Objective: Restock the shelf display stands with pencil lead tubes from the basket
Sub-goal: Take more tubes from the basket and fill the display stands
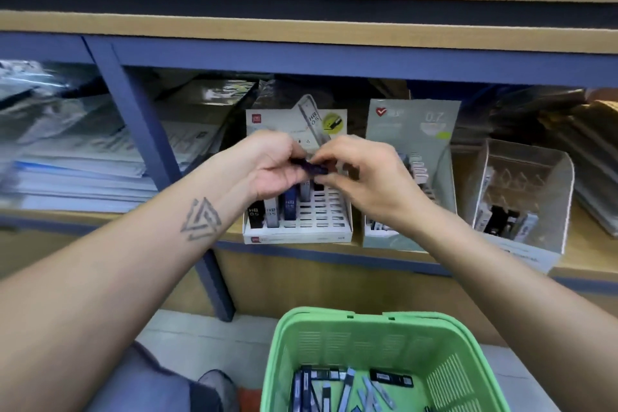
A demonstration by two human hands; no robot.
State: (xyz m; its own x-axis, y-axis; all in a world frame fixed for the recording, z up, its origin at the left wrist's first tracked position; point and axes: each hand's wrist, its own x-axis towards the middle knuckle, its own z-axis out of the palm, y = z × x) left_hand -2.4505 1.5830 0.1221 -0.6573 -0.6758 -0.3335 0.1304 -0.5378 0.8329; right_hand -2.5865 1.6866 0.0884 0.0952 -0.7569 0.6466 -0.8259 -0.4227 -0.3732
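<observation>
My left hand and my right hand meet in front of the white HB 0.5 display stand on the shelf. Both pinch a dark blue pencil lead tube lying crosswise between their fingertips, above the stand's slots. Several tubes stand upright in the stand's left slots; the slots on the right are bare. The green basket sits low in front of me with several loose tubes on its bottom.
A grey-green 0.7 display stand stands right of the white one, and a clear-walled stand with a few tubes further right. Stacked paper packs fill the left bay behind a blue shelf post. Cardboard stacks lie far right.
</observation>
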